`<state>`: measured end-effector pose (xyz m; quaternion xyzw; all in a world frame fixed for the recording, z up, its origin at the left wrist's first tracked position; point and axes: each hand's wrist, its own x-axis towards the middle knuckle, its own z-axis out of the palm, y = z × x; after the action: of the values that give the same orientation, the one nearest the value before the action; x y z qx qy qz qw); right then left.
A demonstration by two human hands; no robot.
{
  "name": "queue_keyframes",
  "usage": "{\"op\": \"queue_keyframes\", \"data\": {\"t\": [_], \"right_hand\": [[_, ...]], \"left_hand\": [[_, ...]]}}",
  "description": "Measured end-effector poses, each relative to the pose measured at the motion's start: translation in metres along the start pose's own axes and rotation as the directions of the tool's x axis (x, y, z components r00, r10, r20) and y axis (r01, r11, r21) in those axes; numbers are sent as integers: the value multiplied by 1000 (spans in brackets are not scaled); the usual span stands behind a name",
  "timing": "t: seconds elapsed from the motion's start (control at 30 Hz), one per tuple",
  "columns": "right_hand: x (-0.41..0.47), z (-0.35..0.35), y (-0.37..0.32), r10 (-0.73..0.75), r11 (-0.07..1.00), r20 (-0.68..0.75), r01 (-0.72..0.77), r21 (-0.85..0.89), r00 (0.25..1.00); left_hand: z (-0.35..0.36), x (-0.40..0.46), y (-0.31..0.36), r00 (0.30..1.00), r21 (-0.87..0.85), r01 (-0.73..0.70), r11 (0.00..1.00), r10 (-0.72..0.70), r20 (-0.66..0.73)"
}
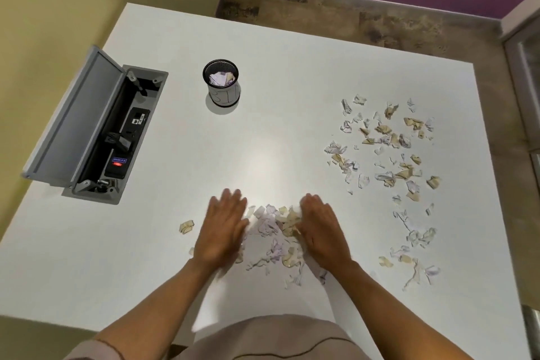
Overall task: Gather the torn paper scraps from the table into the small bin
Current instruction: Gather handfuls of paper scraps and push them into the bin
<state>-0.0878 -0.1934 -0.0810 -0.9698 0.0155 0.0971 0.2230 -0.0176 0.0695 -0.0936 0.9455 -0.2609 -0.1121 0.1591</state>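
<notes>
A heap of torn white and tan paper scraps [276, 231] lies on the white table [263, 140] close to its near edge. My left hand [223, 228] lies flat against the heap's left side, fingers spread, slightly blurred. On the heap's right side rests my right hand [320, 231], fingers curled into the scraps. Many more scraps [388, 152] are scattered over the right part of the table. One tan scrap [186, 226] lies alone left of my left hand. The small black mesh bin [221, 83], with a white label, stands at the back left and holds some scraps.
An open grey cable box [99, 131] with its lid raised is set into the table at the left. Further scraps [415, 245] trail toward the table's near right. The table's right edge [496, 184] drops to a brown floor.
</notes>
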Motion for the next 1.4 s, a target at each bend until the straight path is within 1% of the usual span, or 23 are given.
{"op": "queue_keyframes", "data": {"t": [0.07,0.1,0.17,0.23,0.3,0.37,0.43,0.53,0.6,0.7,0.77,0.83,0.97,1.07,1.1,1.17,1.23,1.3,1.33,1.4], "right_hand": [[-21,2,11,180,983,-69,-182,-27,981],[-31,6,16,255,965,-83,-259,-41,963],[-48,14,21,361,931,-58,-363,-38,931],[-57,22,19,395,918,-20,-396,-6,918],[-59,29,14,388,922,-11,-387,8,922],[-59,35,5,379,925,7,-379,-4,925],[-56,40,-5,357,934,44,-356,-34,933],[-51,43,-17,281,959,91,-276,-70,955],[-47,40,-21,242,970,71,-243,4,968],[-41,33,-22,242,959,9,-240,150,970],[-34,29,-20,243,955,3,-239,176,970],[-25,25,-19,205,965,38,-208,162,978],[-6,21,-20,91,988,110,-103,115,990],[-2,25,-21,23,999,166,-18,-31,986],[-3,26,-21,11,999,171,-2,-52,985],[-9,22,-22,-30,998,131,36,-44,991],[-18,19,-21,-121,990,26,123,-73,992],[-26,17,-21,-199,977,-100,189,-98,975],[-29,14,-21,-226,971,-136,212,-106,965],[-34,11,-20,-241,968,-143,227,-109,960]], "left_hand": [[-5,-17,-6,979,-35,182,983,-185,-86],[-5,-26,-9,954,-50,279,959,-283,-103],[0,-41,-13,884,-87,452,888,-459,-89],[8,-51,-12,830,-146,548,824,-556,-26],[17,-56,-7,821,-180,566,804,-570,33],[23,-57,0,843,-191,535,823,-534,61],[27,-56,11,881,-195,472,860,-464,88],[33,-55,27,929,-186,366,912,-345,134],[34,-51,37,945,-216,315,924,-283,166],[33,-40,45,963,-250,238,938,-195,185],[29,-29,46,970,-262,195,945,-146,192],[24,-17,46,974,-272,154,950,-99,205],[15,7,47,956,-177,44,983,10,294],[12,15,50,936,-15,-72,997,73,344],[12,16,50,934,19,-101,995,88,345],[13,13,49,938,12,-131,991,120,325],[14,6,45,942,-6,-167,986,162,295],[14,2,43,943,-18,-203,979,200,267],[12,0,42,944,-39,-215,976,218,247],[9,-2,42,951,-97,-226,969,241,196]]}}
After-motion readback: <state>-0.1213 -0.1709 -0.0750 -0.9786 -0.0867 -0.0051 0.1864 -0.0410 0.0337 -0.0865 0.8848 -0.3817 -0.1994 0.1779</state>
